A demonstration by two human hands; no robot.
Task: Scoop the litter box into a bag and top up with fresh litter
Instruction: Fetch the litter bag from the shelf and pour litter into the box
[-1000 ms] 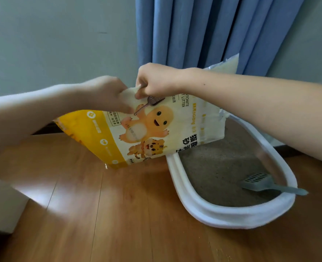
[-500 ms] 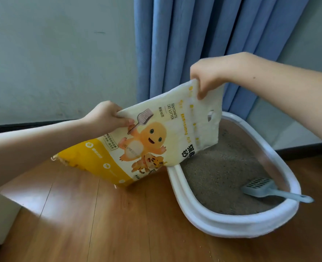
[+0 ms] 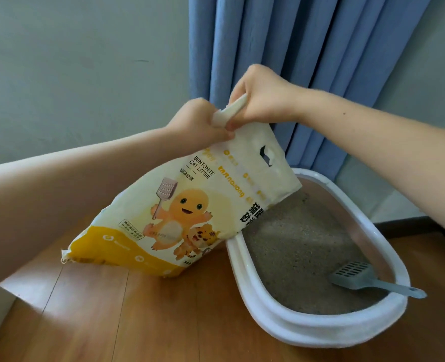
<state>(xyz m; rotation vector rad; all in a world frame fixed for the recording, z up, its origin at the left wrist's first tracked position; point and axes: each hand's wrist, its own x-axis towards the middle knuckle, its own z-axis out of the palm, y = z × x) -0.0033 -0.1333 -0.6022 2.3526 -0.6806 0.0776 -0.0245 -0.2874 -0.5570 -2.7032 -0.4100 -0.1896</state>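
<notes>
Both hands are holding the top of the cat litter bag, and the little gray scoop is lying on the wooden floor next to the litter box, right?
Almost. The gray scoop is not on the wooden floor: the head view shows it lying inside the litter box, its head on the litter and its handle resting over the rim. The rest is right: the left hand and right hand both grip the top of the cat litter bag.

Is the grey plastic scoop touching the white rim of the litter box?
Touching. The head view shows the grey plastic scoop with its handle lying across the white rim, head resting inside.
</notes>
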